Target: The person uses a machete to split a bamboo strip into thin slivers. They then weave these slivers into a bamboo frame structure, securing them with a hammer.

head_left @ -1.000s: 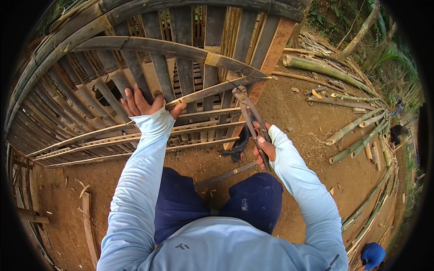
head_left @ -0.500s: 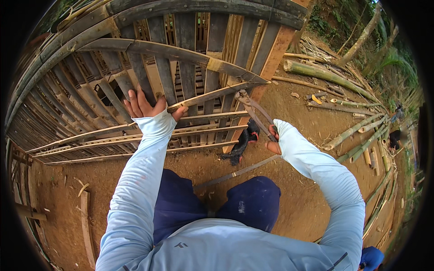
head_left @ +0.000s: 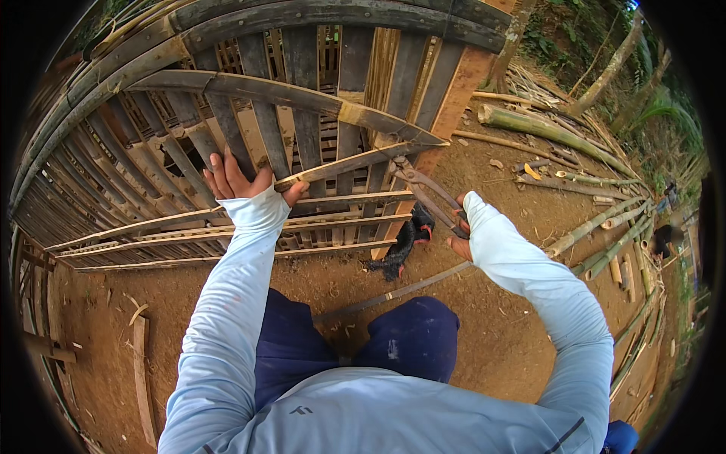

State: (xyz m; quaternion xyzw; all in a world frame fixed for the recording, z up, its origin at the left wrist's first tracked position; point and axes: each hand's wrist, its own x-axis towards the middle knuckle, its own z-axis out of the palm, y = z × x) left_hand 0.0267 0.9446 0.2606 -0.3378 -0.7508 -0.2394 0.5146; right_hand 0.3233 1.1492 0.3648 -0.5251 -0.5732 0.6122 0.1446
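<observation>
My left hand point(head_left: 246, 181) presses against a split-bamboo strip point(head_left: 340, 168) on a slatted bamboo frame point(head_left: 302, 87). Its fingers are spread upward over the slats, and the thumb sticks out along the strip's lower edge. In my right hand point(head_left: 462, 227) are the handles of rusty metal pincers point(head_left: 431, 197). Their jaws are at the strip near its right end, by the wooden edge board; whether they grip anything there is too small to tell. Below the pincers lies a black, red-trimmed object point(head_left: 401, 250), partly hidden by the frame.
A long flat strip point(head_left: 393, 293) lies on the dirt by my knees. Cut bamboo poles point(head_left: 544, 132) and more pieces are piled at the right. A wooden plank point(head_left: 144, 378) rests on the ground at the left. Part of a blue garment point(head_left: 620, 437) shows at the lower right.
The pincers' jaws have shifted slightly left and down along the strip, and their handles sit a little lower. My left hand keeps nearly the same place.
</observation>
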